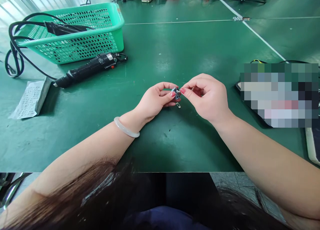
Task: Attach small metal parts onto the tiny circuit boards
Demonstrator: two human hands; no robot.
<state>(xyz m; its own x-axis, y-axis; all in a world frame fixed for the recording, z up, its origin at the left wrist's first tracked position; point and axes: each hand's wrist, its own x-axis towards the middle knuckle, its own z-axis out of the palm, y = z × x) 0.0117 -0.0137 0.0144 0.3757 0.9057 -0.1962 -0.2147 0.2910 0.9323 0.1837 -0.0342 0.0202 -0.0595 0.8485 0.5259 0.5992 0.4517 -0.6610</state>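
Head view: a small dark component with metallic parts (176, 94) is held just above the green tabletop (155, 153), midway between the two hands, near the middle of the work area. Its exact type is not made out; much of it is covered by fingers.

By the left hand (158, 98) it is gripped, thumb on the near face, the other fingers curled loosely behind. This is judged a steadying hold, with one side left exposed for the other hand. By the right hand (207, 94) a fine pinch is made at that exposed side, thumb and forefinger almost meeting; a thin, pale bit seems to be held there, too small to identify. Both hands are brought in close, likely for fine control.

Just below the left fingertips, a small rectangular metal piece (178, 105) is noted; whether it is held or lies on the tabletop is unclear.

Farther out, left: a black electric screwdriver (87, 70) is laid in front of a green perforated basket (80, 49), apparently to be within reach. Black cable (12, 46) is looped over the basket's left end. Printed paper (31, 98) is set nearer the edge.
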